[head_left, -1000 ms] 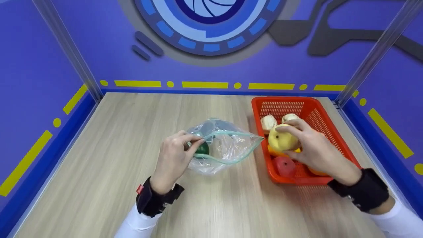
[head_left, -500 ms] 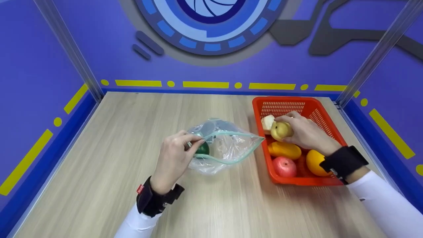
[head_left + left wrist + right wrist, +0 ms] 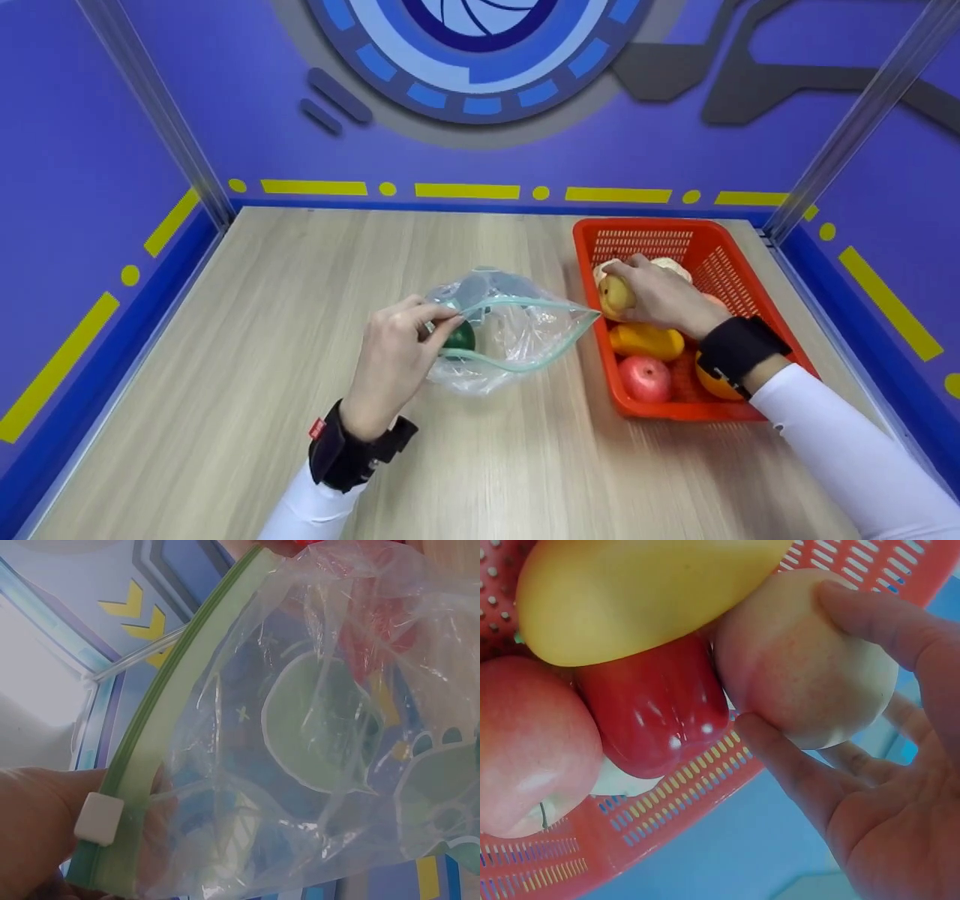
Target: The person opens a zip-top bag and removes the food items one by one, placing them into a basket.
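on a wooden counter [image 3: 225, 360] walled in purple, the left hand [image 3: 394, 360] is pinching a clear zip bag [image 3: 517, 330] open. the right hand's [image 3: 660, 296] grip is closing round a yellow pear [image 3: 611, 294] in the red basket [image 3: 739, 285]; judging by this, lifting it clear of the rim comes next.

A clear zip-top bag [image 3: 504, 330] with a green seal strip and white slider lies on its side, its mouth gaping toward 3 o'clock, a dark green fruit [image 3: 458, 337] inside at its 9 o'clock end. A pale yellow, pink-blushed peach [image 3: 613, 295] sits at the 9 o'clock side of the red basket [image 3: 697, 247], just at 12 o'clock of a yellow mango [image 3: 646, 340].
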A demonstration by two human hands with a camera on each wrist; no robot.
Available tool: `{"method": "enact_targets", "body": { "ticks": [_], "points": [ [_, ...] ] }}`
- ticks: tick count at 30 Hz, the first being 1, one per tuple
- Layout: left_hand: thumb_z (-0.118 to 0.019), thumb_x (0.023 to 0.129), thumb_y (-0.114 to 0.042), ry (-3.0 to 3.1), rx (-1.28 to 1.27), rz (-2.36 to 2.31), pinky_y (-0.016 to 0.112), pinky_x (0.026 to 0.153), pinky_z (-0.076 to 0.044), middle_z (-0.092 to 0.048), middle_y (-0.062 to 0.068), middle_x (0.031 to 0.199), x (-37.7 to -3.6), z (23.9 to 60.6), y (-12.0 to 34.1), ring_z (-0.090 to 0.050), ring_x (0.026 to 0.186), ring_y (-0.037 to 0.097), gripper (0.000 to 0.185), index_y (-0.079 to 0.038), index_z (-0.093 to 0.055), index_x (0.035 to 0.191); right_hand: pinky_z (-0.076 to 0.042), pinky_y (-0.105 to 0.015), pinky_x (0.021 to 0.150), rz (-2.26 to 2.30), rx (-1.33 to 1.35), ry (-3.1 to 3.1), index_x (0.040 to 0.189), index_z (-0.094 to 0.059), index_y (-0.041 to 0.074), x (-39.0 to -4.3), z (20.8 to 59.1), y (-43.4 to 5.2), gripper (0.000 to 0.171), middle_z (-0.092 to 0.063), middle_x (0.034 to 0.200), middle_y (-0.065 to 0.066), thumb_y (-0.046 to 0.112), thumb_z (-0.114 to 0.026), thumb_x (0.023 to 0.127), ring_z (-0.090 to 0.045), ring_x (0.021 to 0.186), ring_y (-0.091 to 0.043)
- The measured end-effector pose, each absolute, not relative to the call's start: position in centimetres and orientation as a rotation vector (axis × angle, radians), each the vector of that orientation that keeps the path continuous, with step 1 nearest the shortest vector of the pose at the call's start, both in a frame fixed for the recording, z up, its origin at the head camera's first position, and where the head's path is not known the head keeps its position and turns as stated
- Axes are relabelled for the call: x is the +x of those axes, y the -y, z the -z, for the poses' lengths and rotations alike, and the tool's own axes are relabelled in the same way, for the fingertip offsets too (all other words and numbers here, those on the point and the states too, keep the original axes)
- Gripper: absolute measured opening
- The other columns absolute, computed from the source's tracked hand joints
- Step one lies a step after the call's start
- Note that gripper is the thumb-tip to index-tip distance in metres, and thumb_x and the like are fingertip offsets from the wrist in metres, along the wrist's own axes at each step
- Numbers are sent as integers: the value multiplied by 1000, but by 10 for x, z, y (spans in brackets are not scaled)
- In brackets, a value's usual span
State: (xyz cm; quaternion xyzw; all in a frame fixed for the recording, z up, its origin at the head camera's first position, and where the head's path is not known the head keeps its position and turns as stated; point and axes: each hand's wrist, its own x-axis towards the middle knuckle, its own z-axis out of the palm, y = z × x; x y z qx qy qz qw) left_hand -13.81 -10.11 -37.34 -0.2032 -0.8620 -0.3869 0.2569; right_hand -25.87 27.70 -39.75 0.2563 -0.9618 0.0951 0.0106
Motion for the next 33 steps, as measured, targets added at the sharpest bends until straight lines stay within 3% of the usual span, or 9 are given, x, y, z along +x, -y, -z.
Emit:
{"method": "enact_targets", "body": {
  "ticks": [9,15,21,29,33],
  "points": [
    [-83,90,-8,2334,-562,1050,17,60,-47,-75,4,83,-138,374,101,-55,65,5,7,-5,-83,96,-61,-57,85,-211,703,3018,145,-56,-1,-246,385,-278,74,-62,125,-29,24,-89,85,-64,100,-42],
    [-83,90,-8,2339,-555,1041,18,61,-48,-75,5,84,-138,373,101,-57,66,6,7,-4,-83,96,-61,-48,73,-253,749,2863,141,-61,2,-220,358,-268,64,-64,118,-20,16,-89,85,-61,92,-34],
    [-83,90,-9,2344,-557,1035,18,61,-48,-75,5,84,-138,373,101,-57,66,7,7,-4,-83,96,-64,-45,76,-296,771,2702,132,-67,8,-185,338,-244,53,-67,117,-14,20,-89,86,-65,94,-31],
    [-83,90,-8,2347,-554,1040,18,61,-47,-75,5,84,-138,373,100,-56,67,6,7,-5,-83,96,-60,-29,66,-349,1027,2404,115,-75,8,-146,340,-200,40,-71,103,-9,19,-93,81,-66,84,-21],
    [-83,90,-8,2346,-556,1039,18,61,-47,-75,5,84,-138,373,99,-56,66,6,7,-5,-83,96,-63,-30,76,-372,1182,2409,117,-75,9,-144,351,-174,39,-74,106,-8,21,-91,84,-68,90,-21]
  ]
}}
